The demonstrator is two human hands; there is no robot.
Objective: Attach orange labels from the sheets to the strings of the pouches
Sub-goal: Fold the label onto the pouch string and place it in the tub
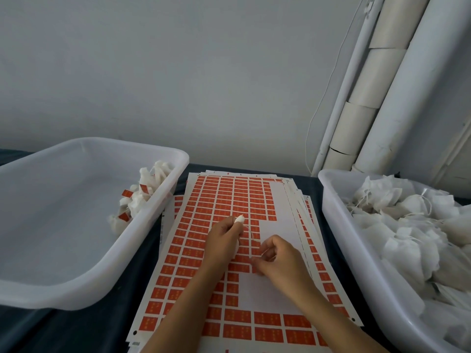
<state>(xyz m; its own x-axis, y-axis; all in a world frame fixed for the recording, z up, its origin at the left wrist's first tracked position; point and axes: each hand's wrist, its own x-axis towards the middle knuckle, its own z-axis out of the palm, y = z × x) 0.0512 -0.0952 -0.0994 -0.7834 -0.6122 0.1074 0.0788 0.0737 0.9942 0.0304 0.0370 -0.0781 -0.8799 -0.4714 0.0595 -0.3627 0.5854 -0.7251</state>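
Note:
A stack of sheets with orange labels (pixel 229 197) lies on the dark table between two bins. Above the top sheet, my left hand (pixel 223 234) grips a small white pouch (pixel 240 219), whose tip pokes out above the fingers. A thin white string (pixel 251 233) runs from the pouch down to my right hand (pixel 279 256). My right hand's fingertips are curled together low over the sheet, pinching the string near an orange label. A bare white patch (pixel 275 230) on the sheet shows where labels are gone.
A white plastic bin (pixel 84 284) on the left holds a few pouches with orange labels (pixel 139 197) in its far right corner. A second white bin (pixel 334 207) on the right is heaped with plain pouches (pixel 413 225). White pipes (pixel 397 98) run up the wall behind.

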